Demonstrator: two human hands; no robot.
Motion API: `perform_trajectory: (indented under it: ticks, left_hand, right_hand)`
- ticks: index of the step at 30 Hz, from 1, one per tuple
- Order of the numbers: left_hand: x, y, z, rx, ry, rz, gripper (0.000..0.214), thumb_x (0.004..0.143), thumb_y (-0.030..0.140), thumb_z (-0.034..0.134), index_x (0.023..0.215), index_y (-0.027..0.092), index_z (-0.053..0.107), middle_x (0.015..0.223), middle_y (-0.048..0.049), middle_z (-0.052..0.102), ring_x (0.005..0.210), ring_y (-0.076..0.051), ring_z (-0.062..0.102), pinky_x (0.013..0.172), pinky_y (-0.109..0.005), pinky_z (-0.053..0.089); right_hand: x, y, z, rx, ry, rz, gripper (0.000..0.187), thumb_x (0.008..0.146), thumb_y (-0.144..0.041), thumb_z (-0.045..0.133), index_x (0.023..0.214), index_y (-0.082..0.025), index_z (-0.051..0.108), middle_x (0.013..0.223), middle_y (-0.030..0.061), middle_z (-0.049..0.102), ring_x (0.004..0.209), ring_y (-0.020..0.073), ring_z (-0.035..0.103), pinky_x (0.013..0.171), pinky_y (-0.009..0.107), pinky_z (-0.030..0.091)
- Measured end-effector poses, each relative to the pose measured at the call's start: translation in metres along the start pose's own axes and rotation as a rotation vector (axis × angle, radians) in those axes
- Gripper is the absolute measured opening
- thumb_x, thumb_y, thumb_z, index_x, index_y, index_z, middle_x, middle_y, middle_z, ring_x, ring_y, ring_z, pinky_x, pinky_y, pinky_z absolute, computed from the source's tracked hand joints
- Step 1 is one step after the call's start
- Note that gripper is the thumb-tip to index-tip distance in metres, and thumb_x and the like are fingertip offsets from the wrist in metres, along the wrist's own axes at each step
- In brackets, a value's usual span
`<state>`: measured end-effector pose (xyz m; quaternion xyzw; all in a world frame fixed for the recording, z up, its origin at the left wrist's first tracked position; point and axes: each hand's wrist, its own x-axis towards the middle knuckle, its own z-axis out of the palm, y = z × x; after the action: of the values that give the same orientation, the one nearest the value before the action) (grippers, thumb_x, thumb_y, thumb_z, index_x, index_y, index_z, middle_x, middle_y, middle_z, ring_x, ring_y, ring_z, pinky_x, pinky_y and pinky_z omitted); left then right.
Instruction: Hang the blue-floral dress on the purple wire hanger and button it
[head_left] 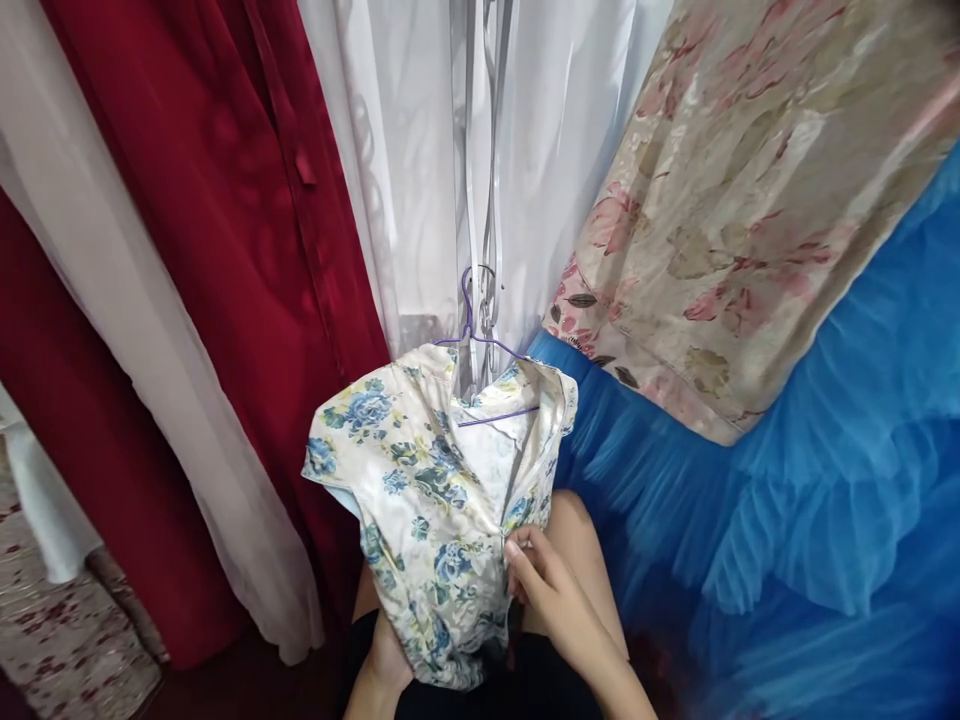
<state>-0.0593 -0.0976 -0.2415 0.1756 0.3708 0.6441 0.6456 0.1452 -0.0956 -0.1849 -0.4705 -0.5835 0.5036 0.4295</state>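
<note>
A white short-sleeved blouse (420, 500) with blue and yellow-green flowers hangs by its shoulders on a thin purple hanger (469, 318). Its V-shaped front opening faces me, and its lower part rests over my lap. My right hand (544, 575) is closed in a pinch on the front edge, at the bottom of the V. Whether a button or other fastener lies under those fingertips is too small to tell. At the blouse's lower left side, my left hand (390, 650) holds the cloth, its fingers mostly hidden behind the fabric.
White drapes (420, 180) and dangling white straps (471, 170) are behind the hanger. Long red cloth (217, 180) and a pale sheer length (202, 430) hang at left. On the right are a beige floral garment (720, 230) and blue ruffled tulle (810, 530).
</note>
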Motion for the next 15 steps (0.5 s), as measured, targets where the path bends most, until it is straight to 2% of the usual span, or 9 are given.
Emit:
perform_trajectory:
  ticks: [2,4,6,9,13,15]
  left_hand:
    - [-0.002,-0.002,0.002,0.122,-0.056,-0.017,0.061,0.048,0.068,0.089,0.100,0.039,0.080,0.117,-0.0092,0.075,0.133,-0.042,0.054,0.101,-0.054,0.053]
    - [-0.001,-0.005,0.008,0.247,-0.121,-0.016,0.048,0.054,0.056,0.091,0.093,0.031,0.081,0.111,-0.0091,0.077,0.125,-0.041,0.061,0.105,-0.053,0.051]
    - [0.003,-0.008,0.011,0.278,-0.099,0.038,0.040,0.065,0.048,0.086,0.098,0.026,0.079,0.111,-0.0086,0.077,0.121,-0.036,0.065,0.105,-0.049,0.051]
    - [0.017,-0.009,0.001,0.311,0.098,0.222,0.040,0.073,0.046,0.079,0.105,0.023,0.071,0.113,-0.0097,0.073,0.119,-0.033,0.065,0.101,-0.044,0.052]
    - [0.023,-0.011,-0.016,0.507,0.425,0.659,0.038,0.080,0.046,0.073,0.108,0.023,0.060,0.112,-0.0086,0.065,0.112,-0.029,0.064,0.100,-0.043,0.050]
    - [0.014,-0.016,-0.012,0.615,0.421,0.836,0.033,0.087,0.043,0.068,0.113,0.025,0.057,0.117,-0.0090,0.061,0.114,-0.028,0.061,0.101,-0.042,0.049]
  right_hand:
    - [0.013,-0.011,0.005,-0.065,-0.004,-0.035,0.037,0.100,-0.058,0.049,0.091,-0.022,0.052,0.065,-0.0041,0.052,0.064,0.0172,0.049,0.062,0.027,0.037]
    - [0.022,-0.015,0.010,-0.113,0.003,-0.088,0.041,0.099,-0.057,0.052,0.078,-0.022,0.050,0.063,-0.0039,0.049,0.063,0.0160,0.046,0.060,0.027,0.035]
    - [0.025,-0.013,0.015,-0.084,-0.003,-0.113,0.048,0.097,-0.058,0.054,0.068,-0.021,0.047,0.061,-0.0035,0.047,0.060,0.0147,0.044,0.058,0.026,0.033]
    - [0.021,-0.001,0.017,0.068,0.016,-0.083,0.052,0.092,-0.062,0.058,0.063,-0.020,0.048,0.055,-0.0039,0.044,0.053,0.0127,0.040,0.054,0.026,0.030]
    - [0.012,0.008,0.020,0.152,0.117,-0.038,0.052,0.086,-0.065,0.065,0.064,-0.018,0.059,0.049,-0.0036,0.045,0.047,0.0117,0.039,0.050,0.026,0.028]
    - [0.010,0.007,0.026,0.151,0.131,-0.032,0.050,0.085,-0.063,0.068,0.066,-0.016,0.063,0.049,-0.0027,0.048,0.048,0.0118,0.040,0.049,0.026,0.028]
